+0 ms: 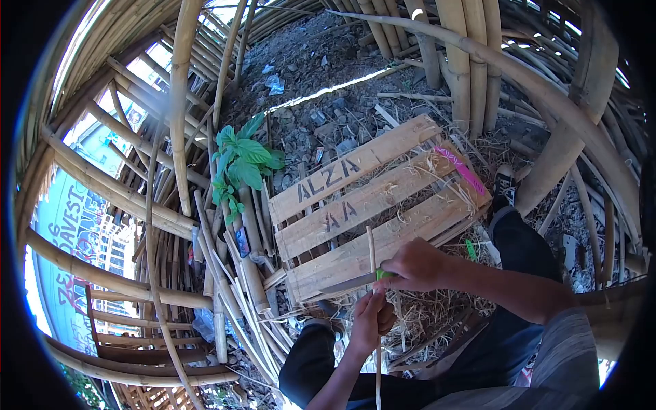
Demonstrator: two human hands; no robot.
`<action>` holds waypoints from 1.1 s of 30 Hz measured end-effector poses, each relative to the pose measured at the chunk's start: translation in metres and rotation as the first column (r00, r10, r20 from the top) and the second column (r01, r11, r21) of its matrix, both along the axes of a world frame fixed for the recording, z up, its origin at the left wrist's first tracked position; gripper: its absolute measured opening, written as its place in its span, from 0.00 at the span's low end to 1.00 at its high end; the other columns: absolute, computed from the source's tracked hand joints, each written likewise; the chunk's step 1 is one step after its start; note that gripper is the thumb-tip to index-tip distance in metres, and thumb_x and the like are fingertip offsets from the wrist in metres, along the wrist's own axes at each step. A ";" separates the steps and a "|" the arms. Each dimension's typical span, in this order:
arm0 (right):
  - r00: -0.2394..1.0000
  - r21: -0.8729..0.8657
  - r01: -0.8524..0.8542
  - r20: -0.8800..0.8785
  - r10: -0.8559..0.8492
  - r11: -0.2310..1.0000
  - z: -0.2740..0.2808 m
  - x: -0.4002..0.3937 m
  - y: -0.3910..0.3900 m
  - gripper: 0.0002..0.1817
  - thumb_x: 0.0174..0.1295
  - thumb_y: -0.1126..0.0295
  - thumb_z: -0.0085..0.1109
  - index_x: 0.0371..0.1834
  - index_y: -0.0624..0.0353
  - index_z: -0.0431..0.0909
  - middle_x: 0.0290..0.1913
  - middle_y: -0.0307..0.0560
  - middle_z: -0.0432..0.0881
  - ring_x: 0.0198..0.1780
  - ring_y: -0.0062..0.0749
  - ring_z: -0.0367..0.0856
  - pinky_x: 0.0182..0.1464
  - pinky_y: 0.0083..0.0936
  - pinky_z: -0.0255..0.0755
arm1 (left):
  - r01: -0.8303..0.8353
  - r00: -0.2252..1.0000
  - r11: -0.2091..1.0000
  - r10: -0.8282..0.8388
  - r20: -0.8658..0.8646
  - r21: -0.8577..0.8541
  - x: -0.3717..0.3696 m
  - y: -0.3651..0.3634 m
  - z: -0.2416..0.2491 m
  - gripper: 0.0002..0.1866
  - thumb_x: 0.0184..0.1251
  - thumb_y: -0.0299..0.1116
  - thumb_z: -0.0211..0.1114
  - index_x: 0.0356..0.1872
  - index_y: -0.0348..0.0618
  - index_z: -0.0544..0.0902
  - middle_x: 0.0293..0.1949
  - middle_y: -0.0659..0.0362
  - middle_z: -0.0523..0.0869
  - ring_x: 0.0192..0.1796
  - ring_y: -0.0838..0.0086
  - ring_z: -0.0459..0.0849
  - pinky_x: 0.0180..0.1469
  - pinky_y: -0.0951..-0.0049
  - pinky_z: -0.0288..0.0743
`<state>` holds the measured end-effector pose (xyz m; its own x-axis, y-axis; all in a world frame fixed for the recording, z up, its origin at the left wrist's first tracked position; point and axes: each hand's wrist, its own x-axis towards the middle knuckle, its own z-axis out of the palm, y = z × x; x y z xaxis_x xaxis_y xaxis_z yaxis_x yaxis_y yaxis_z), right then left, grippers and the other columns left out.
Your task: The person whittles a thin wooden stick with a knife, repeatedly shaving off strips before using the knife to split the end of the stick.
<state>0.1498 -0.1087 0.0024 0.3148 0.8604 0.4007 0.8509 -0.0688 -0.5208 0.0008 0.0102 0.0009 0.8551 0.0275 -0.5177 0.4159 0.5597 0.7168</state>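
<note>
My right hand [418, 265] is closed around the handle of a knife [347, 283], whose blade points left. A bit of bright green shows at the handle. The blade lies across a thin bamboo stick [371, 246], at or against it. Just below, my left hand [369, 320] is wrapped round the same stick, which stands roughly upright in view and runs down past my lap. Beyond both hands sits a wooden crate [362, 219] with slats lettered "ALZA" and "AA". A pink strip [461, 171] is fixed on its right side.
Straw-like shavings [430, 321] cover the ground below my hands. A leafy green plant [242, 164] grows left of the crate. Split bamboo strips [239, 307] lean at the left. Bamboo poles [471, 75] stand around, with rubble ground [307, 75] behind.
</note>
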 end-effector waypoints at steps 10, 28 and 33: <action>0.941 -0.139 0.339 0.042 -0.336 0.931 0.006 0.013 0.004 0.26 0.63 0.47 0.47 0.23 0.58 0.80 0.16 0.49 0.77 0.20 0.42 0.79 0.24 0.37 0.72 | 0.058 0.998 0.982 -0.056 0.015 -0.181 0.008 0.006 -0.016 0.20 0.73 0.49 0.43 0.21 0.53 0.60 0.14 0.71 0.54 0.14 0.86 0.49 0.14 0.83 0.42; 0.848 0.003 0.496 -0.217 -0.484 0.868 -0.006 0.043 -0.010 0.25 0.64 0.49 0.48 0.24 0.61 0.79 0.12 0.48 0.73 0.14 0.42 0.74 0.25 0.38 0.70 | -0.010 0.996 0.999 0.014 0.084 -0.050 0.001 0.009 -0.012 0.21 0.74 0.48 0.40 0.21 0.52 0.60 0.12 0.71 0.53 0.13 0.86 0.49 0.13 0.80 0.40; 0.960 -0.102 0.154 -0.222 -0.173 0.983 0.001 0.001 -0.001 0.22 0.61 0.52 0.53 0.22 0.62 0.76 0.14 0.51 0.73 0.17 0.44 0.75 0.24 0.39 0.67 | -0.010 0.999 0.999 0.008 0.041 0.047 0.005 0.011 -0.010 0.17 0.75 0.42 0.43 0.24 0.48 0.64 0.15 0.70 0.58 0.14 0.87 0.53 0.15 0.83 0.46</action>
<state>0.1513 -0.1094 0.0031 0.5289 0.8167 0.2307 0.6831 -0.2483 -0.6868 0.0055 0.0215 -0.0093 0.8749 0.0587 -0.4807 0.3812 0.5286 0.7585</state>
